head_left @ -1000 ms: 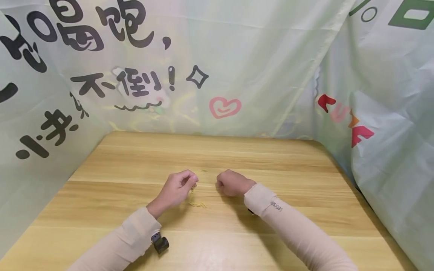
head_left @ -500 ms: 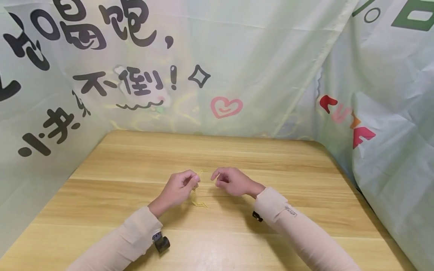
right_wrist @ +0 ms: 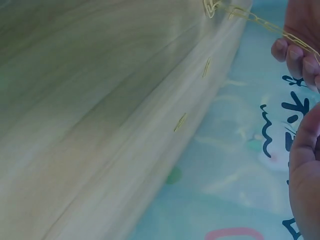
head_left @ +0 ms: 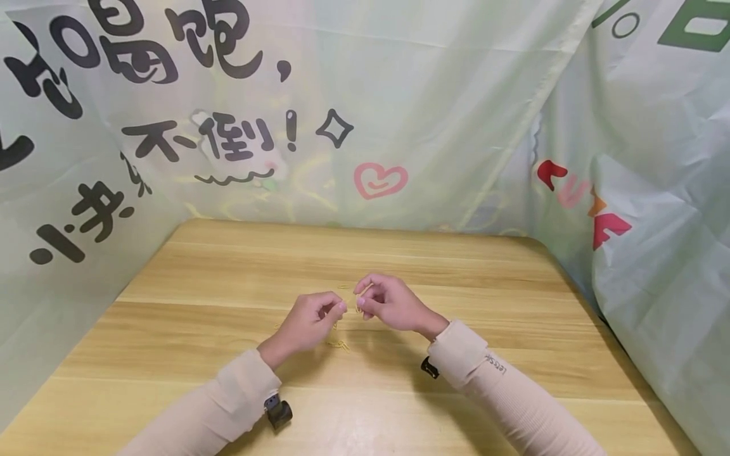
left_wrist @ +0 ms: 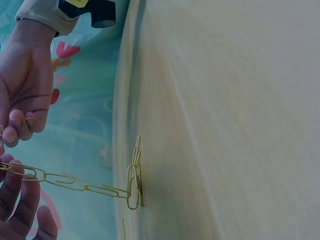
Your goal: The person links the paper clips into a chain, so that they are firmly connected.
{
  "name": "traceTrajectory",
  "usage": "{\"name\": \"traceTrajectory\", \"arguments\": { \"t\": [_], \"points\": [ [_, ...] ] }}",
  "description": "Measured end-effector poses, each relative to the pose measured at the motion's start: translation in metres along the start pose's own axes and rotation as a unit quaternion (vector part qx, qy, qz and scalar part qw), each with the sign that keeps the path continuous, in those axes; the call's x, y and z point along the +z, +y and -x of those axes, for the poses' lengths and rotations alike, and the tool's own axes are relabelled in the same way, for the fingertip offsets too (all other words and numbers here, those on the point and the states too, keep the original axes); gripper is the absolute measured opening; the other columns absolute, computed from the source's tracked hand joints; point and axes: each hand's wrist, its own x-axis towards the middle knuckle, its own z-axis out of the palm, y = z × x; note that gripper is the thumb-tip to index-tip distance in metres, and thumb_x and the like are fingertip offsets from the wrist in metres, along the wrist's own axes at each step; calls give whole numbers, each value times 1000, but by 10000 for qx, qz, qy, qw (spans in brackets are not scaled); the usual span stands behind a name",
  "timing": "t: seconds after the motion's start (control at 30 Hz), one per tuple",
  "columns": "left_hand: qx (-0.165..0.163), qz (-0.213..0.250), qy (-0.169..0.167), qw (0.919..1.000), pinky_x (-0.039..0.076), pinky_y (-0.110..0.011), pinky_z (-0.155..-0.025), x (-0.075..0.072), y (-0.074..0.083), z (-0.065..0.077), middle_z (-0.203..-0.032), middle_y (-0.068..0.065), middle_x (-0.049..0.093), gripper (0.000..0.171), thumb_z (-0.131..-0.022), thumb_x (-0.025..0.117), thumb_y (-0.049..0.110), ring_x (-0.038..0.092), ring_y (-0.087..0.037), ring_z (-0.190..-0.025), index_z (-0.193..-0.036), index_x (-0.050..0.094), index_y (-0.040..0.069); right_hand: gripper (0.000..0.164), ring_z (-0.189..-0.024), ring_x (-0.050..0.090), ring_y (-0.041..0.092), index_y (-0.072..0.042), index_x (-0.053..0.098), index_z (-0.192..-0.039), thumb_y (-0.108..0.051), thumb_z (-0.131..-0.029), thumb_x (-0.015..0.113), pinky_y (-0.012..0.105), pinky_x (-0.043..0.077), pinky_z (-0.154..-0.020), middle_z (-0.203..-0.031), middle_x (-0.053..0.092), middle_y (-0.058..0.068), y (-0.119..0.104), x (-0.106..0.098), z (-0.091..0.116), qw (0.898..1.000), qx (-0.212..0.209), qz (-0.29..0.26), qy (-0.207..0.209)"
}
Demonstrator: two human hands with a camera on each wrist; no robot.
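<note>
Head view, left to right: the left hand (head_left: 305, 322) pinches 1 end of a yellow paper-clip chain (left_wrist: 86, 187) between thumb and fingers. The chain hangs below this hand; its lower links lie bunched on the wooden surface (head_left: 456, 269).

Handling, by judgement: the chain should be very light. Each link is likely stiff, springy wire, but the joints should swing freely, so the whole drapes like cord. Thin, smooth wire may slip; hold the end link by its sides, near the fingertips.

Axis: the chain runs from the left fingertips down to the surface, where its bunched tail points rightward.

Beyond the gap between the hands, 1 loose clip (head_left: 343, 287) lies flat, its long axis roughly left to right.

Further right, the right hand (head_left: 396, 305) pinches 1 separate clip (head_left: 358, 306). That clip stands near upright, its rounded lower loop exposed, just beside the left fingertips.
</note>
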Motion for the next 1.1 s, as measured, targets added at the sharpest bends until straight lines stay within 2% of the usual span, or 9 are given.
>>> {"name": "traceTrajectory", "arguments": {
  "t": [0.07, 0.17, 0.37, 0.5, 0.7, 0.8, 0.9, 0.97, 1.1],
  "points": [
    [96, -135, -5, 9999, 50, -26, -60, 1, 0, 0, -73, -4, 63, 17, -97, 56, 9, 55, -7, -66, -85, 68, 5, 12, -70, 65, 29, 7, 55, -105, 2, -95, 57, 54, 53, -71, -78, 66, 13, -1, 0, 0, 10000, 7, -30, 56],
    [165, -301, -4, 9994, 49, -25, -58, 2, 1, -1, -73, -2, 63, 17, -97, 57, 10, 55, -7, -65, -87, 69, 3, 14, -68, 64, 29, 10, 54, -105, 2, -95, 57, 54, 53, -71, -77, 66, 15, -3, 0, 0, 9999, 24, -81, 68],
    [250, -492, 48, 9985, 49, -24, -57, 2, 2, -1, -74, 2, 63, 17, -97, 58, 10, 56, -6, -66, -87, 69, 4, 10, -67, 64, 22, 6, 56, -103, 1, -95, 57, 49, 55, -70, -77, 66, 15, -3, -1, 0, 9998, 15, -158, 76],
    [430, -582, 58, 9974, 48, -23, -57, 2, 3, -1, -74, 1, 64, 16, -96, 58, 10, 55, -6, -66, -85, 69, 6, 10, -67, 65, 26, 7, 56, -104, 1, -95, 56, 45, 56, -69, -77, 67, 11, -5, 0, 1, 9997, 70, -225, 75],
    [784, -777, 85, 9939, 47, -23, -57, 4, 2, 2, -73, 5, 62, 13, -93, 62, 6, 54, -5, -65, -83, 70, 6, 9, -70, 65, 36, 5, 57, -103, 1, -96, 55, 38, 56, -69, -80, 68, 18, -5, -1, 1, 9989, 282, -360, 131],
    [947, -814, 89, 9921, 48, -23, -57, 5, 1, 2, -71, 5, 61, 13, -93, 62, 6, 53, -5, -64, -82, 69, 7, 8, -71, 65, 36, 6, 56, -102, 0, -96, 55, 35, 56, -69, -78, 67, 14, -6, -1, 1, 9983, 329, -396, 266],
    [930, -845, 143, 9920, 48, -22, -57, 5, 0, 2, -71, 6, 60, 13, -93, 62, 5, 53, -4, -64, -82, 69, 6, 7, -69, 65, 30, 6, 55, -100, 1, -96, 55, 35, 56, -68, -76, 66, 11, -6, -3, 1, 9979, 324, -420, 375],
    [797, -862, 195, 9929, 48, -22, -57, 5, 1, 2, -70, 6, 58, 14, -93, 61, 6, 53, -4, -64, -81, 68, 6, 7, -68, 64, 24, 7, 55, -99, 2, -95, 55, 34, 56, -68, -75, 65, 11, -7, -3, 2, 9978, 301, -448, 372],
    [576, -851, 270, 9943, 48, -22, -58, 3, 3, 1, -70, 8, 57, 15, -94, 60, 6, 53, -5, -64, -81, 67, 6, 9, -66, 63, 20, 10, 54, -100, 3, -95, 55, 36, 56, -67, -75, 66, 12, -8, -3, 3, 9980, 314, -493, 243]
  ]
}}
